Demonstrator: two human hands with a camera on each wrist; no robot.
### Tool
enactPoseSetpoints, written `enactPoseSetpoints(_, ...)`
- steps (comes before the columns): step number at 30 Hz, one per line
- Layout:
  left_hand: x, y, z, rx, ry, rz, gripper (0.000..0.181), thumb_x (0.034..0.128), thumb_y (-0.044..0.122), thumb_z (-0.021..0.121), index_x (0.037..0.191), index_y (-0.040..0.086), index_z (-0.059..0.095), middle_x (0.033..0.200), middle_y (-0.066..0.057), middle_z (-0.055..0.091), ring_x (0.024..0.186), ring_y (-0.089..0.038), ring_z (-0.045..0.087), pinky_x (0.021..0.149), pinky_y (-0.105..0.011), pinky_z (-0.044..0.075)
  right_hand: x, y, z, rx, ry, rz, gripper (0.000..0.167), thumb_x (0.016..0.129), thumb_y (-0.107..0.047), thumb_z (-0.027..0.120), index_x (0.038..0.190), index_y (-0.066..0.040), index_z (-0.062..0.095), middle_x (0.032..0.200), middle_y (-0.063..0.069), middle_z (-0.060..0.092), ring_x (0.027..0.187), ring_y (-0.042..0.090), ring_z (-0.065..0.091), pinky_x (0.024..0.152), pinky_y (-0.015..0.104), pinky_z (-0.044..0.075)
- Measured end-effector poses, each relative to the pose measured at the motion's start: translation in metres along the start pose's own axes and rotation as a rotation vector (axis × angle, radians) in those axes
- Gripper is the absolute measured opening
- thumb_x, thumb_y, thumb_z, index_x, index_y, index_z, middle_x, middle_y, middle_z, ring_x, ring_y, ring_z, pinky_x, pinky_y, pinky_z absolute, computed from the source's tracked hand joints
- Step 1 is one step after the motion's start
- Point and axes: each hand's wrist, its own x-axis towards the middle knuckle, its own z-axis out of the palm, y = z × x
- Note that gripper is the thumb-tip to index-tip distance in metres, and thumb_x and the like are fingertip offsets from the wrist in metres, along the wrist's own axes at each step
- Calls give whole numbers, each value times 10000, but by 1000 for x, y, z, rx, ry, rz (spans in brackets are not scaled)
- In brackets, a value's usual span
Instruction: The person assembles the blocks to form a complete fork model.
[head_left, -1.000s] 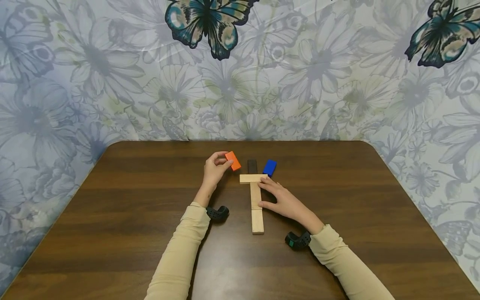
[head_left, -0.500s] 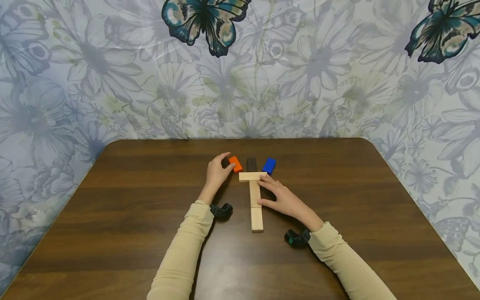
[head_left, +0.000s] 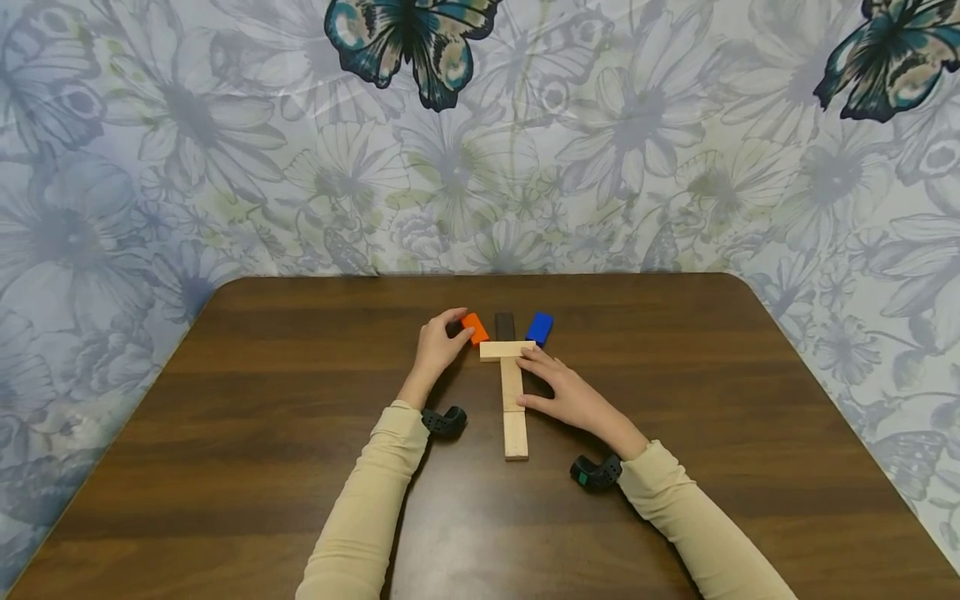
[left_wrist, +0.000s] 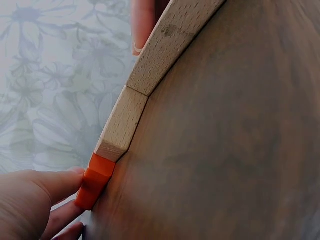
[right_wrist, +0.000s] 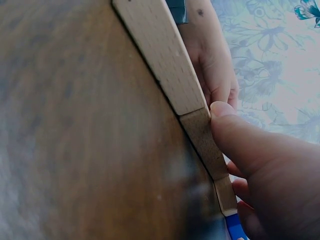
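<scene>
My left hand pinches an orange block between thumb and fingers. In the left wrist view the orange block touches the end of a pale wooden block. That wooden crossbar lies across the top of two wooden blocks set end to end, making a T. My right hand rests with its thumb on the stem and its fingertips at the crossbar's right end. Beyond the crossbar lie a dark block in the middle and a tilted blue block at the right.
All the blocks lie on a brown wooden table. A patterned wall with flowers and butterflies rises behind its far edge. Dark wrist devices are on both wrists, the left one close to the tabletop.
My left hand has brought the orange block right and down, from apart to the crossbar's left end. The right hand has stayed in place at the wooden blocks.
</scene>
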Motion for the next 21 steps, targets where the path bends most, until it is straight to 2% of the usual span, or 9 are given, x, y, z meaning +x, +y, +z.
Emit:
enactPoseSetpoints(5,-1,0,0,-12,4,-6,385,876,111,675,1236,-1,599,1207,-155,597,1157,-292,513,1002,-399,332,-1,0,0,2,5,-10,641,896,-362,634,1418,-63,415,1501,110,257,1372,269,190,1068,488,170)
enactPoseSetpoints(13,-2,0,-1,8,-24,-5,397,894,119,649,1266,-2,580,1235,-157,579,1177,-298,499,1004,-404,331,-2,1,0,10,-2,-12,646,898,-378,625,1427,-79,406,1511,93,237,1374,271,185,1059,508,184)
enactPoseSetpoints(21,-3,1,-3,-12,-51,-14,406,915,105,618,1300,-3,546,1281,-162,544,1207,-315,465,1010,-424,322,1,1,1,14,2,-18,641,899,-371,627,1424,-75,409,1508,102,244,1373,275,190,1070,486,163)
